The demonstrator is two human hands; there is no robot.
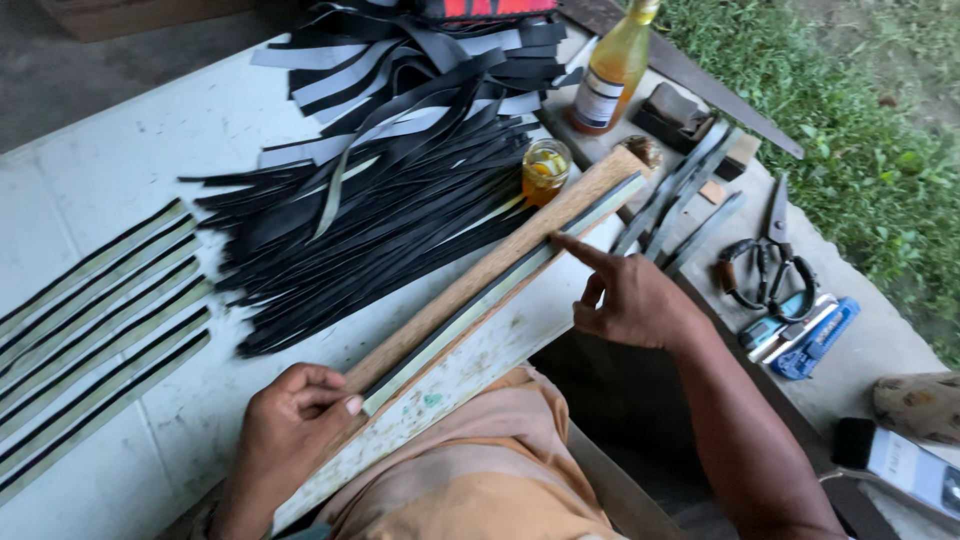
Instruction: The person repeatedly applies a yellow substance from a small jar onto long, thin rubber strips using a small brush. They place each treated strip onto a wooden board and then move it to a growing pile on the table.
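Head view. The left hand (290, 415), fingers curled, pinches the near end of a pale strip (480, 300) with dark edging, which lies along a wooden board (470, 275) set slantwise on the white table (120, 160). The right hand (625, 300) presses its extended forefinger on the strip farther up, other fingers folded. A heap of black strips (380, 190) lies beyond the board; a small glass jar (545, 170) stands near its far end.
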